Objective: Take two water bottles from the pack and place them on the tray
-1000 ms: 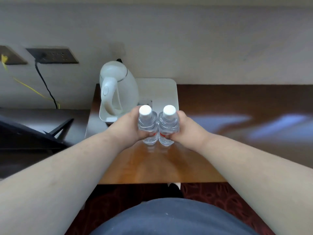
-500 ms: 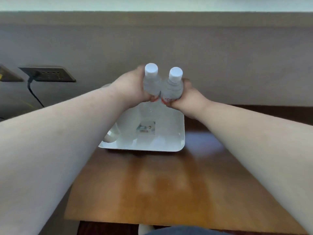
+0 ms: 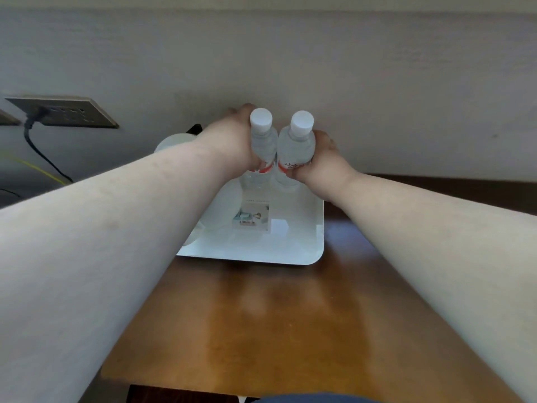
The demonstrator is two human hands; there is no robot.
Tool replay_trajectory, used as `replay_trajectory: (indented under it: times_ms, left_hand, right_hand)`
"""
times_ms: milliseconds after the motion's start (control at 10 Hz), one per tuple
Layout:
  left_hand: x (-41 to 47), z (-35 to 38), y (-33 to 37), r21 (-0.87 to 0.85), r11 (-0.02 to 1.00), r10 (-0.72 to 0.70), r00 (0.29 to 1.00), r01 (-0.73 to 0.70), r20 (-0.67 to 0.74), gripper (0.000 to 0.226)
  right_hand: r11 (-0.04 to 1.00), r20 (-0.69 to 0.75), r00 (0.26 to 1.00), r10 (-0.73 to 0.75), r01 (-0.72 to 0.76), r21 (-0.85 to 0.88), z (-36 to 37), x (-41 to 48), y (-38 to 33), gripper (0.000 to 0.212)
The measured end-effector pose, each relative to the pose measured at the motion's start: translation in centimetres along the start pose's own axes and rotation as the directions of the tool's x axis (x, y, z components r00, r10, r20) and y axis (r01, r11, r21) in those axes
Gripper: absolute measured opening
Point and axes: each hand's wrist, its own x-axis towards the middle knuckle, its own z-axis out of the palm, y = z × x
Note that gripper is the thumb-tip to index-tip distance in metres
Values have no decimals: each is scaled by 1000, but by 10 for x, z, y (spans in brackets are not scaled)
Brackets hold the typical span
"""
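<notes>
Two clear water bottles with white caps and red labels stand side by side at the back of a white tray [image 3: 293,254]. My left hand [image 3: 232,138] is wrapped around the left bottle [image 3: 263,141]. My right hand [image 3: 322,161] grips the right bottle [image 3: 297,144]. Both bottles are upright, their bases low over or on the tray's far part; I cannot tell whether they touch it. The pack is not in view.
A white kettle [image 3: 171,144] sits on the tray's left side, mostly hidden behind my left forearm. A small printed card [image 3: 252,218] lies on the tray. The tray rests on a wooden table [image 3: 261,330] against the wall. A wall socket [image 3: 64,113] with a black cable is at left.
Both hands carried the bottles forward from above the table's front to the tray's back part near the wall, then lowered them slightly. The view has moved closer to the tray.
</notes>
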Motion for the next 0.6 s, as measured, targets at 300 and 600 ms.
replay_trajectory:
  times_ms: [300, 600]
  left_hand:
    - [-11, 4, -8, 77, 991, -89, 972, 109, -219, 75]
    - [-36, -12, -9, -76, 990, -129, 984, 120, -124, 121]
  right_hand:
    - [996, -90, 994, 64, -57, 74, 18, -1, -8, 59]
    - [999, -105, 994, 15, -10, 49, 11, -32, -30, 65]
